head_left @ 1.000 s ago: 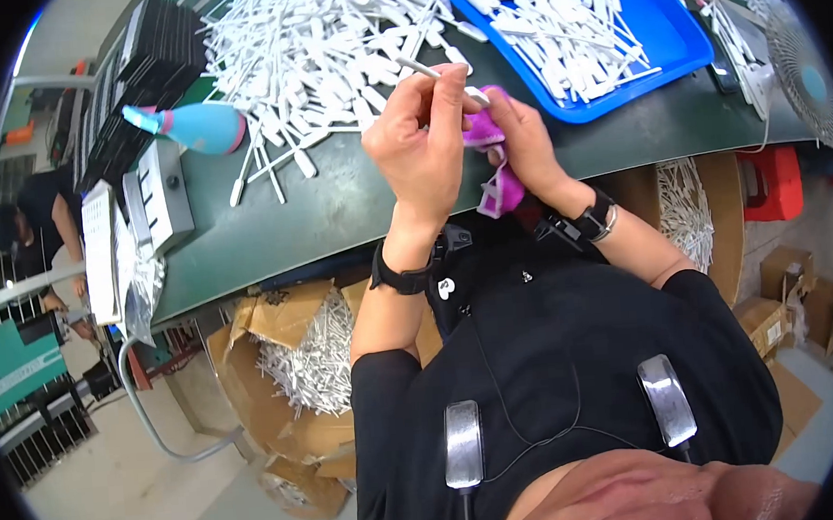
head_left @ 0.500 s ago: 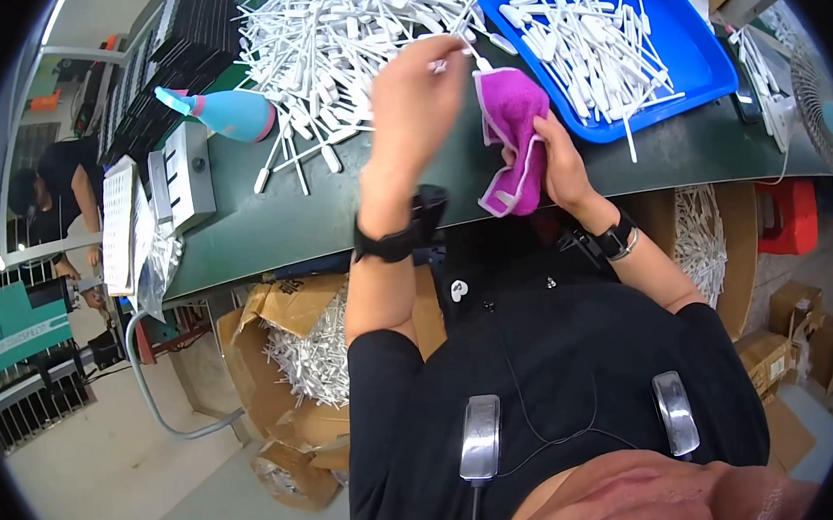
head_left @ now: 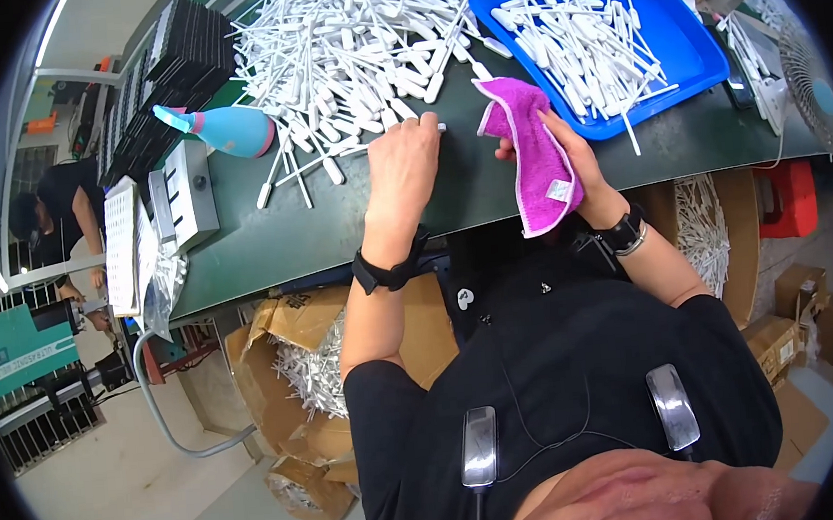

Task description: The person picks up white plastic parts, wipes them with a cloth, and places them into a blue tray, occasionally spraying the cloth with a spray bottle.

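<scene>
Green bench (head_left: 318,230): left hand (head_left: 402,161) pinches one white stick (head_left: 438,127), right hand (head_left: 575,157) grips one purple cloth (head_left: 535,160).

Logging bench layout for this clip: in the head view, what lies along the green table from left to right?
Grey box → blue squeeze bottle → pile of white sticks → left hand → purple cloth in the right hand → blue tray.

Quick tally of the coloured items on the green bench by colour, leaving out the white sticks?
Magenta fluffy cloth, in the right hand: 1
Blue rectangular plastic tray: 1
Turquoise teardrop-shaped bottle with a pink tip: 1
Total: 3
The left hand holds a thin white plastic stick.
</scene>
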Available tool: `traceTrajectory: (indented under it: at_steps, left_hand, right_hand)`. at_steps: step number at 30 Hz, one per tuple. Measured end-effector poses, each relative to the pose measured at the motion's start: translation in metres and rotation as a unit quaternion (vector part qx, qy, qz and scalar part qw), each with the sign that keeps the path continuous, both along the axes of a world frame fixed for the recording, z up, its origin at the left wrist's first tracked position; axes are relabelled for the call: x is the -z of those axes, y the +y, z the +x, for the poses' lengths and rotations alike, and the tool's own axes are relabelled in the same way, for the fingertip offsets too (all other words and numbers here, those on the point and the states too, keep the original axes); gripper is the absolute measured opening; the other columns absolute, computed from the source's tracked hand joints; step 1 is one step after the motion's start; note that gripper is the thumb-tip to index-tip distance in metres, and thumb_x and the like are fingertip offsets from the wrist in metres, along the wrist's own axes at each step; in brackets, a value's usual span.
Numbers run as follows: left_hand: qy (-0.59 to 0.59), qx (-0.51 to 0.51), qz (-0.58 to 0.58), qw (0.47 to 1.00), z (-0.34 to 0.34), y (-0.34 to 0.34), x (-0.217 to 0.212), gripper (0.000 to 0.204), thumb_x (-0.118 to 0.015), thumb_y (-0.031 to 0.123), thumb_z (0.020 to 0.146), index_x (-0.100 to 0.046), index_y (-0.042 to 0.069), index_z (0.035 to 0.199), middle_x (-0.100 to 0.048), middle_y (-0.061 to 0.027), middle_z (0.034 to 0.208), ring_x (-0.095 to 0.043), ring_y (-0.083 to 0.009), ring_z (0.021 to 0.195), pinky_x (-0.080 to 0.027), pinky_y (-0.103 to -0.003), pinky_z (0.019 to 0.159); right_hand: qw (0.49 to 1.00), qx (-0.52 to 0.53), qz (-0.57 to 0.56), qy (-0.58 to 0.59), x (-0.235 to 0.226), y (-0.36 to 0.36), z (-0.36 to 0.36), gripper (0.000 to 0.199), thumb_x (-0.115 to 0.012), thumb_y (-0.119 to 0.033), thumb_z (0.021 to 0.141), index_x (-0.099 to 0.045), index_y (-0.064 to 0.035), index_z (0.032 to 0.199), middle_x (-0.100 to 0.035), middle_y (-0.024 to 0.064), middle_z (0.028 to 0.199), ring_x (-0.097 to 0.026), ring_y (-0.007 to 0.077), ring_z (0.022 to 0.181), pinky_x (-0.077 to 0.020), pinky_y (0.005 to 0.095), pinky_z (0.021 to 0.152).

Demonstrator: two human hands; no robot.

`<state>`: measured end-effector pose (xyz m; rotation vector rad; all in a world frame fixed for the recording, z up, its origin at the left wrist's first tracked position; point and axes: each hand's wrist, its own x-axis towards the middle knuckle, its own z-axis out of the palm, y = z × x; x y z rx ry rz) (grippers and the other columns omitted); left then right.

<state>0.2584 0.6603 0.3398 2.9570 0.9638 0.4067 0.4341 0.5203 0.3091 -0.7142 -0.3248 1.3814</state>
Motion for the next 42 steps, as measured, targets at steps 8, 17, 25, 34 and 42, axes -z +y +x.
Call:
traceTrajectory:
  at_steps: [8,17,25,34,42]
  left_hand:
    - [-0.355,-0.06,-0.168,0.918,-0.014,-0.032,-0.017,0.017,-0.06,0.013,0.089,-0.056,0.002,0.102,-0.065,-0.0101,0.077,-0.066,-0.0208,0.069,-0.053,-0.029,0.06]
    - [-0.638,-0.111,-0.563,0.513,-0.01,-0.039,0.007,0.028,-0.059,0.014,0.091,-0.055,-0.002,0.114,-0.063,-0.009,0.095,-0.064,-0.0154,0.083,-0.056,-0.029,0.069]
    - [-0.641,-0.113,-0.621,0.436,-0.013,-0.031,0.023,0.026,-0.061,0.017,0.091,-0.058,0.0,0.11,-0.064,-0.01,0.099,-0.064,-0.0171,0.085,-0.056,-0.027,0.071]
    - [-0.597,-0.069,-0.698,0.389,-0.012,-0.04,0.013,0.026,-0.057,0.021,0.094,-0.057,-0.001,0.107,-0.062,-0.0132,0.11,-0.062,-0.0205,0.102,-0.055,-0.023,0.077]
    - [-0.601,-0.051,-0.712,0.361,-0.004,-0.043,0.015,0.026,-0.054,0.023,0.095,-0.057,0.0,0.107,-0.061,-0.0159,0.113,-0.063,-0.0235,0.102,-0.055,-0.025,0.075]
  right_hand:
    - [0.999,-0.02,0.026,-0.013,0.002,-0.003,0.004,0.035,-0.036,-0.026,0.1,-0.049,-0.0001,0.119,-0.064,0.0168,0.093,-0.065,0.0258,0.085,-0.0507,0.0346,0.082]
    - [0.999,-0.022,0.016,-0.024,0.003,-0.001,0.002,0.034,-0.036,-0.025,0.1,-0.049,-0.0011,0.12,-0.065,0.0167,0.093,-0.065,0.0246,0.086,-0.0514,0.0315,0.078]
    - [0.999,-0.022,0.006,-0.03,-0.003,0.0,0.003,0.035,-0.036,-0.026,0.1,-0.05,0.0004,0.118,-0.065,0.0149,0.092,-0.065,0.0234,0.085,-0.0502,0.0327,0.082]
    - [0.999,-0.025,0.02,-0.039,0.0,-0.001,0.003,0.034,-0.035,-0.026,0.1,-0.049,-0.0005,0.119,-0.065,0.0169,0.093,-0.065,0.024,0.086,-0.0519,0.0303,0.076]
    - [0.999,-0.019,0.007,-0.047,-0.007,-0.002,0.002,0.035,-0.034,-0.026,0.1,-0.051,0.0005,0.116,-0.064,0.0144,0.09,-0.064,0.0221,0.082,-0.0502,0.0299,0.077]
